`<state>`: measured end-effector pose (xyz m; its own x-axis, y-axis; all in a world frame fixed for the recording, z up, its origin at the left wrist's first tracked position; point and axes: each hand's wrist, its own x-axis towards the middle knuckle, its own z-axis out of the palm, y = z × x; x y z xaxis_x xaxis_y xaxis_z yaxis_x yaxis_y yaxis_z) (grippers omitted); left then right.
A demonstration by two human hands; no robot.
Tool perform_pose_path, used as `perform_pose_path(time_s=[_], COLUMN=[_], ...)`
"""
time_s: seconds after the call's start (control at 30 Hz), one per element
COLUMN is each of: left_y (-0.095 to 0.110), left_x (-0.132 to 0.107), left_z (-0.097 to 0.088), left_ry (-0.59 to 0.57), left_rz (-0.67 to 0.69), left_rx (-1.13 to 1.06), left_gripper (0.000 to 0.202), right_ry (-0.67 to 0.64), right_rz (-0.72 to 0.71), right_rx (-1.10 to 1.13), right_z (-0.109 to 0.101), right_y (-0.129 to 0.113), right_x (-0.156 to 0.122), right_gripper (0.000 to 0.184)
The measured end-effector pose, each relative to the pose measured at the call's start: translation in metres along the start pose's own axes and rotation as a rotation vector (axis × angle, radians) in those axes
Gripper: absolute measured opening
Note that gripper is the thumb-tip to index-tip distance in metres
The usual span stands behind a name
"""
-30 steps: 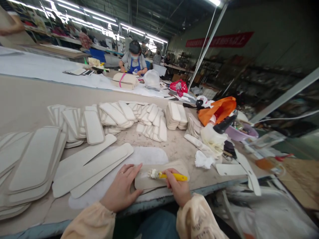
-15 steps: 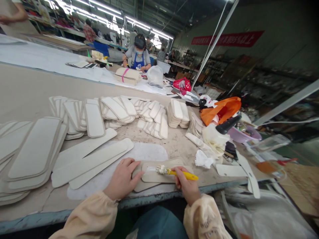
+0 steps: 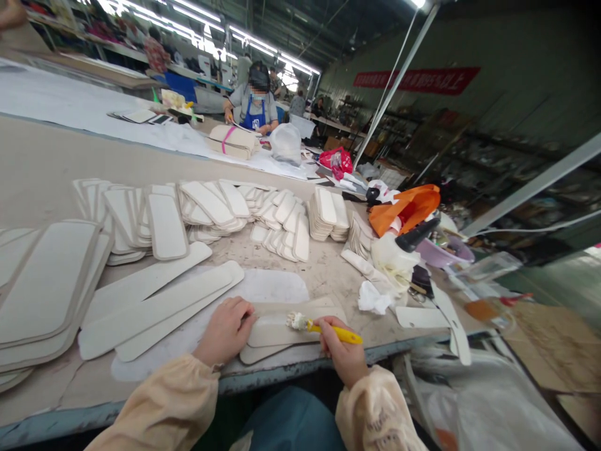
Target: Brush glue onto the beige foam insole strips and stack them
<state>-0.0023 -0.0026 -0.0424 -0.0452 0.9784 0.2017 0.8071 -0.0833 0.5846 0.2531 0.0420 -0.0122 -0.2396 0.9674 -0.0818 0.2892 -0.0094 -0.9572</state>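
Note:
My right hand [image 3: 342, 351] grips a yellow-handled brush [image 3: 335, 331], its bristles clumped with white paste. The brush head is over a flat cream panel [image 3: 270, 335] with rounded corners, near the table's front edge. Other flat pieces lie under and behind that panel. At the panel's left end is my left hand [image 3: 226, 331], fingers curled and thumb tucked in. Whatever is between those fingertips, if anything, is hidden. Long pale strips [image 3: 162, 307] lie to the left of this hand, partly over a white sheet [image 3: 277, 285].
Stacks of rounded panels [image 3: 166, 225] line the table's middle and left. To the right lie crumpled white tissue [image 3: 373, 297], an orange bag [image 3: 406, 210], a purple basin [image 3: 446, 252] and white strips [image 3: 422, 317]. Across the table a person [image 3: 256, 103] in a blue apron works.
My left hand has drawn its thumb and fingers in from a spread pose. The brush stays over the panel in my right hand. The whole view has shifted slightly.

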Motion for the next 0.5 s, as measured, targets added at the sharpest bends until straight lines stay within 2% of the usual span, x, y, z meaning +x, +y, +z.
perform_pose_path(time_s=[0.13, 0.27, 0.37, 0.43, 0.5], left_y=[0.001, 0.0, 0.0, 0.0, 0.001], left_x=[0.0, 0.001, 0.0, -0.001, -0.002], left_z=[0.0, -0.001, 0.0, 0.0, 0.0], left_ry=[-0.004, 0.004, 0.0, 0.009, 0.012], left_rz=[0.001, -0.009, -0.004, -0.004, -0.015], left_rx=[0.017, 0.022, 0.028, 0.042, 0.068], left_gripper=[0.017, 0.02, 0.023, 0.024, 0.024], right_ry=[0.153, 0.282, 0.319, 0.294, 0.24], right_rz=[0.0, -0.039, -0.212, -0.373, -0.463], right_rx=[-0.116, -0.337, -0.562, -0.761, -0.964], right_z=[-0.04, -0.07, -0.069, -0.056, -0.036], right_y=[0.01, 0.005, -0.002, -0.003, -0.003], right_x=[0.005, 0.003, -0.005, -0.012, -0.02], right_gripper=[0.041, 0.036, 0.031, 0.027, 0.024])
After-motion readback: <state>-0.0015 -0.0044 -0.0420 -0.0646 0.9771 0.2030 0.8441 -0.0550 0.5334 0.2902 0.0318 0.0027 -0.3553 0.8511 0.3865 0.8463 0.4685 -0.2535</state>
